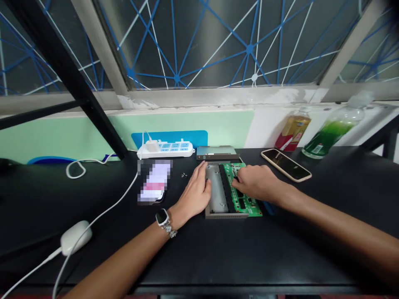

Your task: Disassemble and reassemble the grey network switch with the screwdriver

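Black desk [187, 257], left hand [193, 193] flat on chassis [215, 187], right hand [257, 182] apparently pressing circuit board [241, 205]

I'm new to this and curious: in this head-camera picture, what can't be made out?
Blurred device: pixelation hides its surface.
Green circuit board: the right hand covers part of it.
Metal case: the left hand hides part of its edge.
Small parts: too small to identify.

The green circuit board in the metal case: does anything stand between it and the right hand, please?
Nothing visible stands between them: the fingers of the right hand rest directly on the green circuit board.
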